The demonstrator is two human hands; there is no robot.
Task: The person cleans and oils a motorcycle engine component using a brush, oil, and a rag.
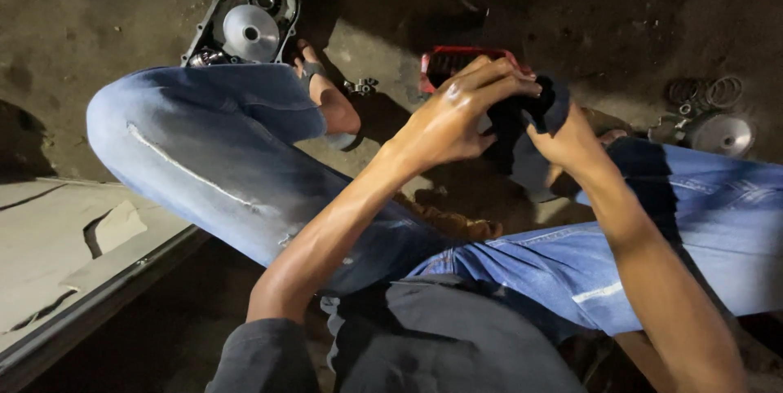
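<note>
- The left hand [457, 120] lies curled over a dark part [522, 120], its fingers [497, 75] wrapped across the top and gripping it.
- The right hand [571, 140] clasps the same dark part from the other side; its fingertips are hidden, so how tightly it closes cannot be told.
- The dark part sits between both hands, just in front of the red tray [465, 63], partly covering it.
- The red tray rests on the concrete floor [98, 18]; its inside looks dark and what it holds cannot be made out.
- Well to the left of the red tray lies an open engine cover [245, 14] with a shiny round pulley [251, 33] inside.
- Well to the right of the tray lie a metal disc [722, 134] and loose rings [710, 91].
</note>
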